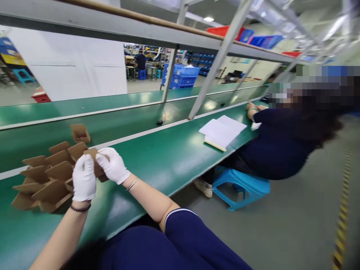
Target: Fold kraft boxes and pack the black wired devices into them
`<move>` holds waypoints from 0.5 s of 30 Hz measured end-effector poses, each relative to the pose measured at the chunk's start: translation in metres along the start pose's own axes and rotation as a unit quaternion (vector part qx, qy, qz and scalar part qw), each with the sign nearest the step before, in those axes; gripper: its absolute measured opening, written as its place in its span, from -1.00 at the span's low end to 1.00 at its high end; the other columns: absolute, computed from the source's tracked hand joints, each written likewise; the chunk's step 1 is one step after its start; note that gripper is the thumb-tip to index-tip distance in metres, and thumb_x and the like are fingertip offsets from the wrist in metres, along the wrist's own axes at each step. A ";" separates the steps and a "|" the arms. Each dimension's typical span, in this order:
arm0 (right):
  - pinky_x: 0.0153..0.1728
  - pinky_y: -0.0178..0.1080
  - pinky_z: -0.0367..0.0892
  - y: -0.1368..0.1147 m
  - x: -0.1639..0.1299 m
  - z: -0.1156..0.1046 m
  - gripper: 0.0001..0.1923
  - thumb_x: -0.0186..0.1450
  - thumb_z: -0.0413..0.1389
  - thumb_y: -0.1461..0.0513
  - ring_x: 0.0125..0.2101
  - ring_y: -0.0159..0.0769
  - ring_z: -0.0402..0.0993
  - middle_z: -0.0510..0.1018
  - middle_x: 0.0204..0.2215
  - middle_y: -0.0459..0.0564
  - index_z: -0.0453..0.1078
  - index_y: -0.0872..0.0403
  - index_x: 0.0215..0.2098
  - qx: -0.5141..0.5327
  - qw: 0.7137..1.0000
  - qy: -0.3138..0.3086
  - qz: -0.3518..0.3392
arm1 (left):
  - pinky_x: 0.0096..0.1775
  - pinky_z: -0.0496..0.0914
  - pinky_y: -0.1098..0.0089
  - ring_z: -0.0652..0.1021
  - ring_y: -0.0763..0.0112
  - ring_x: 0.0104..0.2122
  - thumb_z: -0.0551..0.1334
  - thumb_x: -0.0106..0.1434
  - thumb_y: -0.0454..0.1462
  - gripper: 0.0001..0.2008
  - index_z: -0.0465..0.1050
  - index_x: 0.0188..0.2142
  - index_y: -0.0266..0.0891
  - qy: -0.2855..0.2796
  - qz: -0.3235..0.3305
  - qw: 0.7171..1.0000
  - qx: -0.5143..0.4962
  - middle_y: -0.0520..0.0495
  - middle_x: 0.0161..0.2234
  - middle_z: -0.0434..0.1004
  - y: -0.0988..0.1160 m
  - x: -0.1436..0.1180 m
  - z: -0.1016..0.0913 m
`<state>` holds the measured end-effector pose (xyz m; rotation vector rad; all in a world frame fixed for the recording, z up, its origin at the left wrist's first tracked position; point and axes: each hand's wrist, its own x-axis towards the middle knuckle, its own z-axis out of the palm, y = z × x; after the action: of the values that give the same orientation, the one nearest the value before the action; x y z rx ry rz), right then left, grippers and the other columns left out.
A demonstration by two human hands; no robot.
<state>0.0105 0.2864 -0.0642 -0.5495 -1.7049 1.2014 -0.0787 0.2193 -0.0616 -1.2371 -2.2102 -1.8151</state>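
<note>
Both my hands wear white gloves and grip one small brown cardboard box (97,167) over the green table (163,157). My left hand (83,178) holds its near side; my right hand (114,165) closes on its far side, fingers on a flap. Just left of them lies a cluster of several open cardboard boxes (42,180) with flaps up. One more open box (80,133) stands apart on the belt behind them.
A seated co-worker in dark blue (284,142) leans on the table at the right, on a blue stool (239,185), beside white paper sheets (222,131). Slanted metal frame posts (208,78) rise from the table. Blue crates (184,75) stand far back.
</note>
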 end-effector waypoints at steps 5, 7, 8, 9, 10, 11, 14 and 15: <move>0.14 -0.16 0.31 0.006 -0.011 0.002 -0.69 0.39 -0.02 0.00 0.01 -0.24 0.44 0.52 -0.03 0.09 0.39 0.03 -0.15 -0.019 0.997 0.062 -0.038 | 0.09 0.45 0.19 0.59 0.20 -0.04 0.20 0.25 -0.05 -0.72 0.47 -0.28 -0.22 0.062 0.016 0.997 -0.043 -0.15 -0.06 0.61 0.005 -0.009 0.006; 0.19 -0.15 0.27 0.007 -0.014 0.002 -0.69 0.39 -0.05 0.03 0.08 -0.23 0.41 0.50 0.05 0.09 0.38 0.02 -0.12 -0.045 0.996 0.056 -0.051 | 0.14 0.41 0.19 0.56 0.21 0.03 0.16 0.30 -0.08 -0.72 0.49 -0.28 -0.23 0.066 0.077 0.993 -0.055 -0.18 0.01 0.58 0.006 -0.009 0.005; 0.20 -0.14 0.25 0.009 -0.014 0.002 -0.69 0.39 -0.08 0.03 0.09 -0.22 0.40 0.50 0.05 0.09 0.39 0.01 -0.15 -0.060 0.995 0.047 -0.060 | 0.13 0.41 0.20 0.57 0.22 0.02 0.11 0.34 -0.08 -0.69 0.50 -0.31 -0.23 0.059 0.099 0.992 -0.056 -0.18 0.00 0.58 0.005 -0.009 0.005; 0.19 -0.13 0.26 0.010 -0.014 0.001 -0.68 0.40 -0.11 0.04 0.08 -0.20 0.41 0.51 0.02 0.09 0.40 0.01 -0.21 -0.071 0.994 0.039 -0.069 | 0.10 0.43 0.20 0.58 0.23 -0.01 0.06 0.38 -0.07 -0.63 0.50 -0.36 -0.23 0.050 0.108 0.991 -0.056 -0.18 -0.04 0.60 0.003 -0.009 0.005; 0.18 -0.12 0.27 0.012 -0.014 0.001 -0.66 0.41 -0.14 0.04 0.06 -0.19 0.43 0.53 -0.02 0.10 0.40 0.00 -0.28 -0.076 0.993 0.035 -0.077 | 0.07 0.45 0.21 0.60 0.25 -0.06 0.00 0.41 -0.05 -0.56 0.49 -0.41 -0.23 0.044 0.109 0.991 -0.056 -0.18 -0.08 0.61 0.001 -0.009 0.005; 0.16 -0.11 0.29 0.014 -0.014 0.002 -0.63 0.41 -0.16 0.04 0.03 -0.18 0.45 0.54 -0.05 0.11 0.39 0.01 -0.33 -0.076 0.993 0.034 -0.082 | 0.04 0.47 0.23 0.61 0.27 -0.10 -0.05 0.44 -0.04 -0.51 0.46 -0.45 -0.22 0.041 0.107 0.992 -0.058 -0.18 -0.12 0.62 -0.001 -0.009 0.005; 0.15 -0.09 0.30 0.020 -0.013 0.002 -0.60 0.42 -0.17 -0.01 0.03 -0.17 0.46 0.52 -0.04 0.13 0.39 0.01 -0.29 -0.064 0.994 0.047 -0.077 | 0.06 0.46 0.22 0.59 0.25 -0.06 0.03 0.42 0.05 -0.52 0.46 -0.41 -0.22 0.027 0.136 0.988 -0.063 -0.21 -0.09 0.59 -0.010 -0.008 0.003; 0.16 -0.09 0.30 0.021 -0.013 0.002 -0.59 0.42 -0.17 -0.04 0.08 -0.17 0.44 0.48 0.03 0.15 0.40 0.01 -0.17 -0.058 0.994 0.066 -0.064 | 0.07 0.45 0.20 0.58 0.21 -0.02 0.13 0.36 0.09 -0.56 0.49 -0.29 -0.23 0.021 0.159 0.985 -0.067 -0.25 0.00 0.55 -0.013 -0.009 0.003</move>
<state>0.0111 0.2839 -0.0894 -0.5678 -1.6775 0.9585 -0.0791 0.2170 -0.0773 -1.4612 -1.7689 -1.8607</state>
